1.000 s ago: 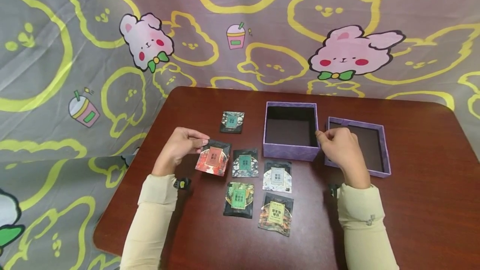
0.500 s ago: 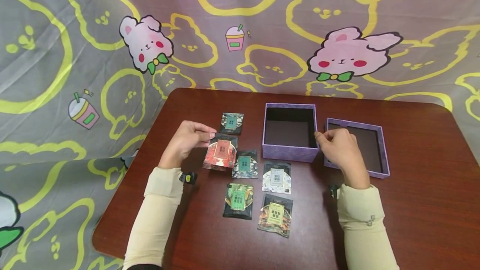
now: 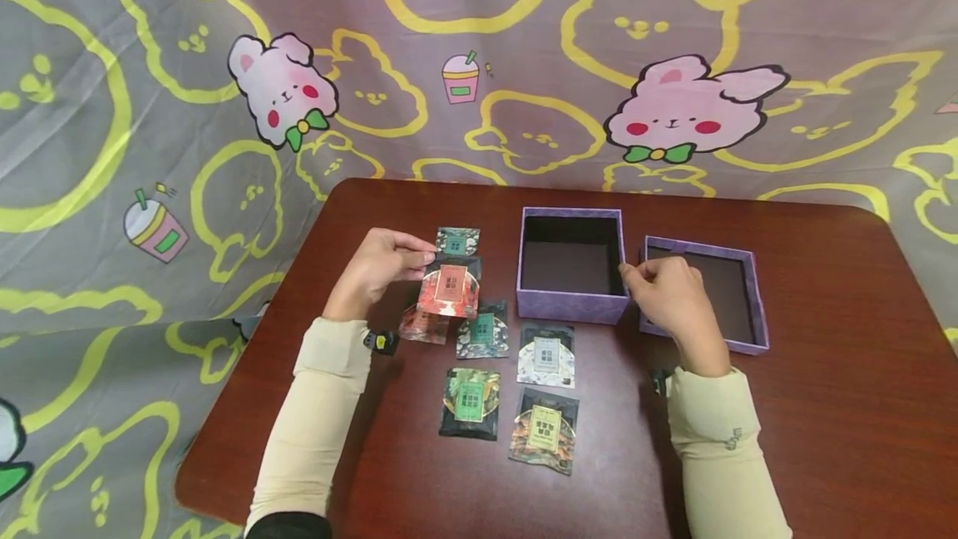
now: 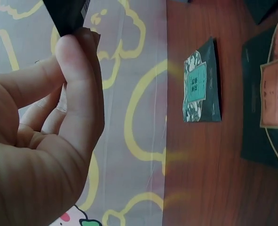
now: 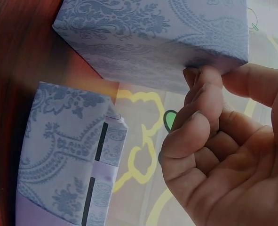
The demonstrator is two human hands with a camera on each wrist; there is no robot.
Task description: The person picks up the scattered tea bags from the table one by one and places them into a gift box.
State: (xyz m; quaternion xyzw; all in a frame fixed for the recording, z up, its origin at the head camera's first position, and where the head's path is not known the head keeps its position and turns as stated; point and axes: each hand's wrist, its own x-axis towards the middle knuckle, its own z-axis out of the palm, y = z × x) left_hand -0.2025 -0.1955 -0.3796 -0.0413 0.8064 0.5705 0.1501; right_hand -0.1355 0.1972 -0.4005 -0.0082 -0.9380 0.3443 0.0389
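Left hand [image 3: 377, 266] pinched a red foil packet [image 3: 449, 291] by its top edge, lifted left of centre. Right hand [image 3: 669, 296], fingers curled, steadied the open purple patterned cardboard box [image 3: 570, 304] by its corner at centre frame.

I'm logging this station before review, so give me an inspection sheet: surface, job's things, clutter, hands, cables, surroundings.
Surface: dark red-brown table, glossy.
Job's things: red packet lifted off the table; open purple box; box lid lying inside-up to the right of it.
Clutter: five more packets, including the far packet and the yellow-label packet.
Hands: left hand pinches the red packet's top edge; right hand holds the box's near right corner.
Cables: nothing seen.
Surroundings: bunny-print cloth behind and left.
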